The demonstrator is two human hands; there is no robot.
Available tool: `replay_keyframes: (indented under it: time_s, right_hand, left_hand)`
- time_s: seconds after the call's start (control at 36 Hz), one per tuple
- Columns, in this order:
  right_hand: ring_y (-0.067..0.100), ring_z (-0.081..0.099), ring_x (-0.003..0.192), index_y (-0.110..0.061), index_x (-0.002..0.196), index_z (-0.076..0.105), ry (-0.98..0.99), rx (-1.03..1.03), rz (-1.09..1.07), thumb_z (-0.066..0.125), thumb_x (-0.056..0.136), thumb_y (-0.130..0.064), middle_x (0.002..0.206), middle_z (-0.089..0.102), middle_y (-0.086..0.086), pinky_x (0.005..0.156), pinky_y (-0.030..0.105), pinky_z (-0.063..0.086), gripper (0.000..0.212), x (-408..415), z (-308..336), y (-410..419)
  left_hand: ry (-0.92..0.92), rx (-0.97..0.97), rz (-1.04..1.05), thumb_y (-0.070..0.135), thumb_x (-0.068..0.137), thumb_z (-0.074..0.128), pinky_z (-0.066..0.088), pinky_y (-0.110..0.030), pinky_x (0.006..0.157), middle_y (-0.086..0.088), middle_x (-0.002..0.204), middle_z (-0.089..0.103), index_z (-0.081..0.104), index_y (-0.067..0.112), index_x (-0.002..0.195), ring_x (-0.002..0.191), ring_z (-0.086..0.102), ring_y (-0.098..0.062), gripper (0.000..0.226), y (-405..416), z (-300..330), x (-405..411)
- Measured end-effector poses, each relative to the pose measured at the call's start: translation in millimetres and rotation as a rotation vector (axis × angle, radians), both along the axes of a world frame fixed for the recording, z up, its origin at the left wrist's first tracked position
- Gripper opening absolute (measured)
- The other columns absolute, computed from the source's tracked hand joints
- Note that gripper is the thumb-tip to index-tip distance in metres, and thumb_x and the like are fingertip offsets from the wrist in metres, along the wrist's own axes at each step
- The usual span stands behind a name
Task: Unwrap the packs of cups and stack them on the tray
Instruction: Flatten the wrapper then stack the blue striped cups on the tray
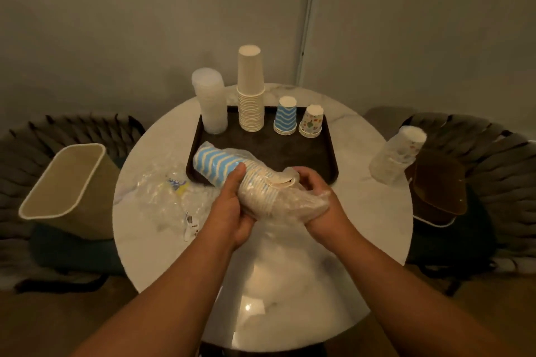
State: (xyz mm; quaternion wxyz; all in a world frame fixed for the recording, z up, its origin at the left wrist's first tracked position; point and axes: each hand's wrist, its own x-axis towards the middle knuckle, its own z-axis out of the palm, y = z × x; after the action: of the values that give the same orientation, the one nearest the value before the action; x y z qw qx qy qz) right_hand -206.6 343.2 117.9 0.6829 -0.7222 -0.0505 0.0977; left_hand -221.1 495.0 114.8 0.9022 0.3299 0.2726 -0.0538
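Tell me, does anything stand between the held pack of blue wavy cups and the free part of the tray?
Only its own plastic wrap is in the way. The pack hangs over the tray's bare near part; the four stacks stand along the far edge.

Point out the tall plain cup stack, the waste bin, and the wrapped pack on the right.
tall plain cup stack [251, 95]: head view, mid side of the stack.
waste bin [69, 180]: head view, inner wall.
wrapped pack [397, 153]: head view, middle of the plastic-covered cups.
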Motion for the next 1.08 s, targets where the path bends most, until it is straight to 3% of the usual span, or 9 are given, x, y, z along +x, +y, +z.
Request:
replay_keyframes:
  time_s: [0.08,0.22,0.33,0.44,0.58,0.72,0.86,0.97,1.08]
  right_hand:
    - [0.012,0.06,0.095,-0.034,0.1,0.061,-0.022,0.014,0.025,0.067,0.065,-0.029,0.098,0.06,-0.006,0.091,0.028,0.048,0.036,6,1,-5]
    - [0.001,0.054,0.063,-0.009,0.075,0.06,-0.13,-0.005,-0.097,0.06,0.079,0.015,0.07,0.058,-0.001,0.066,0.019,0.045,0.024,15,10,-36]
    - [0.011,0.051,0.063,-0.023,0.076,0.058,-0.208,-0.066,-0.357,0.071,0.084,-0.004,0.069,0.058,-0.003,0.064,0.03,0.045,0.024,23,12,-55]
    - [-0.002,0.053,0.064,-0.015,0.085,0.065,-0.253,-0.195,-0.151,0.074,0.082,-0.007,0.074,0.061,-0.008,0.065,0.012,0.043,0.012,15,24,-40]
    - [-0.009,0.047,0.103,-0.011,0.128,0.06,-0.365,-0.445,0.126,0.074,0.08,-0.009,0.116,0.053,-0.011,0.087,-0.002,0.033,0.05,3,32,6]
    - [0.022,0.036,0.139,-0.008,0.145,0.038,-0.25,-0.682,0.325,0.055,0.097,-0.017,0.149,0.04,0.009,0.111,0.02,0.024,0.052,4,30,21]
    - [0.023,0.064,0.102,-0.01,0.108,0.065,-0.096,-0.21,0.11,0.065,0.087,-0.013,0.108,0.068,0.011,0.085,0.027,0.049,0.022,1,18,23]
    - [0.005,0.052,0.069,-0.013,0.069,0.061,0.031,0.04,0.049,0.061,0.069,-0.019,0.067,0.059,-0.007,0.068,0.015,0.042,0.005,-2,13,9]
    - [0.016,0.054,0.065,-0.015,0.063,0.065,0.195,0.062,-0.069,0.06,0.082,-0.036,0.062,0.061,0.001,0.067,0.029,0.042,0.029,5,8,-3]
  left_hand:
    - [0.011,0.03,-0.049,0.037,0.072,0.068,0.056,-0.043,0.085,-0.019,0.113,0.07,0.06,0.009,0.122,0.105,0.068,-0.032,0.058,-23,4,-3]
    - [0.084,0.04,0.016,0.049,0.085,0.062,0.052,-0.047,0.093,-0.015,0.109,0.072,0.062,0.013,0.124,0.103,0.069,-0.031,0.053,-27,3,6]
    - [0.074,-0.01,0.057,0.058,0.087,0.056,0.048,-0.051,0.099,-0.013,0.1,0.075,0.064,0.02,0.109,0.107,0.065,-0.033,0.045,-13,2,14]
    - [0.095,-0.043,0.054,0.057,0.088,0.058,0.049,-0.053,0.096,-0.012,0.098,0.074,0.062,0.021,0.107,0.104,0.066,-0.033,0.041,-5,2,21]
    - [0.086,-0.035,-0.048,0.053,0.089,0.059,0.053,-0.049,0.085,-0.013,0.087,0.076,0.063,0.017,0.105,0.094,0.069,-0.031,0.04,-10,6,22]
    - [0.118,0.015,-0.084,0.049,0.087,0.065,0.055,-0.047,0.075,-0.015,0.103,0.073,0.063,0.015,0.111,0.097,0.069,-0.031,0.042,3,7,25]
    - [0.079,-0.066,-0.018,0.047,0.09,0.061,0.053,-0.05,0.073,-0.014,0.088,0.074,0.061,0.015,0.106,0.092,0.066,-0.031,0.036,15,17,28]
    - [0.107,-0.066,0.087,0.052,0.086,0.064,0.053,-0.056,0.077,-0.012,0.104,0.069,0.057,0.022,0.109,0.099,0.066,-0.032,0.039,34,22,35]
    - [0.062,-0.072,0.097,0.056,0.086,0.063,0.052,-0.055,0.091,-0.011,0.107,0.071,0.059,0.024,0.111,0.102,0.067,-0.03,0.04,37,30,35]
